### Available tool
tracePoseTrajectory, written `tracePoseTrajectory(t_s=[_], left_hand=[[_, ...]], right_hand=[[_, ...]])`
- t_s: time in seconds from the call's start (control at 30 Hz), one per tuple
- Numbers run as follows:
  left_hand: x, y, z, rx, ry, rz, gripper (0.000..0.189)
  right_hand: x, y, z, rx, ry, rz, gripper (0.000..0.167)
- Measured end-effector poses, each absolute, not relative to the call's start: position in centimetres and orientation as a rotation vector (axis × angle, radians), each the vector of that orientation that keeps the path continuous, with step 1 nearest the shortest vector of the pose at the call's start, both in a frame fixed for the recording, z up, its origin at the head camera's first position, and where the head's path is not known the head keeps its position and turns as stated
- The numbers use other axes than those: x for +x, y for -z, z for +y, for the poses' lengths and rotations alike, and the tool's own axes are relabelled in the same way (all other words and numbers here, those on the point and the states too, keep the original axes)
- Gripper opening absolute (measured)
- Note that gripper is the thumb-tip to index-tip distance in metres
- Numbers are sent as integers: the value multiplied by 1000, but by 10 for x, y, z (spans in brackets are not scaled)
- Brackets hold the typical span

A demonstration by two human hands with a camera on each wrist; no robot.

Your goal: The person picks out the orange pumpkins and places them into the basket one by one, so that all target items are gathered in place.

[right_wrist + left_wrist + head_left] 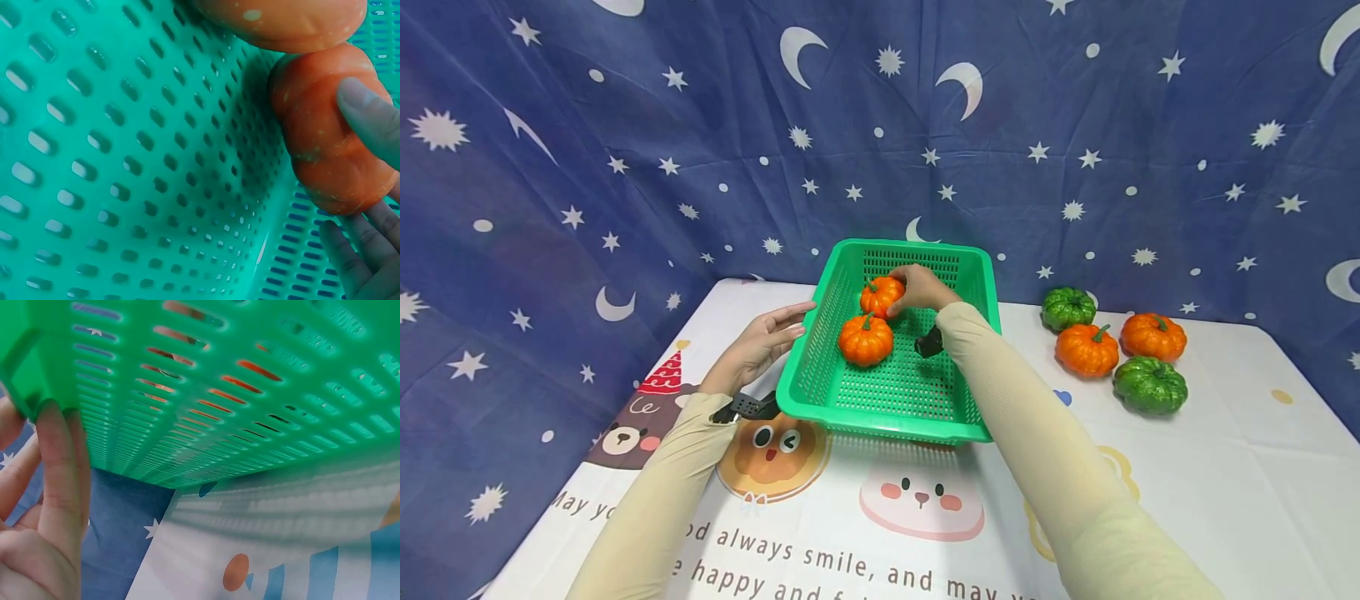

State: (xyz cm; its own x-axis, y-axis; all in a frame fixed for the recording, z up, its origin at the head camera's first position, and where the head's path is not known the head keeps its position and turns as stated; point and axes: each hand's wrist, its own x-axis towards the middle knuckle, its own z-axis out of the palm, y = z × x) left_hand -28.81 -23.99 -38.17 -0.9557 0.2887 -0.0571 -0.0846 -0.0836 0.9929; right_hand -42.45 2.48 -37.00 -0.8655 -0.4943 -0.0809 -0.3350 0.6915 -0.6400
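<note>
Your right hand (925,289) pinches a small, glossy orange ribbed pumpkin (880,296) between thumb and fingers, inside the rear part of a green perforated plastic basket (887,427). A second orange ribbed pumpkin (865,343) with a green stem sits just in front; whether the two touch, you cannot tell. Your left hand (751,348) is open, fingers nearly straight, their tips at the basket's left rim.

Keep the thumb high on the pumpkin's side and the fingers low; the smooth, rounded skin would likely slip from a shallow pinch. Move it slowly, so the front one isn't nudged, and let the left fingertips steady the basket, which is probably light enough to slide.

The table (1247,450) wears a white cloth printed with cartoon animals and lettering. Two green pumpkins (1150,386) and two orange ones (1087,350) are grouped to the basket's right. Behind and to the left hangs dark blue fabric (880,108) with white moons and stars.
</note>
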Motion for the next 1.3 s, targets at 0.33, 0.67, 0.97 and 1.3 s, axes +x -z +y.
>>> tracePoseTrajectory(t_s=[0.33,0.67,0.97,1.3], left_hand=[[-289,382,-240,225,-2120,1948,54],[-288,381,-240,217,-2123,1951,54],[-288,381,-239,218,-2139,1934,54],[-289,380,-238,200,-2146,1924,55]], right_hand=[[-425,372,25,-667,936,2646,76],[-430,375,26,-672,1002,2619,70],[-429,375,27,-684,1010,2623,67],[-434,377,28,-621,1032,2593,72]])
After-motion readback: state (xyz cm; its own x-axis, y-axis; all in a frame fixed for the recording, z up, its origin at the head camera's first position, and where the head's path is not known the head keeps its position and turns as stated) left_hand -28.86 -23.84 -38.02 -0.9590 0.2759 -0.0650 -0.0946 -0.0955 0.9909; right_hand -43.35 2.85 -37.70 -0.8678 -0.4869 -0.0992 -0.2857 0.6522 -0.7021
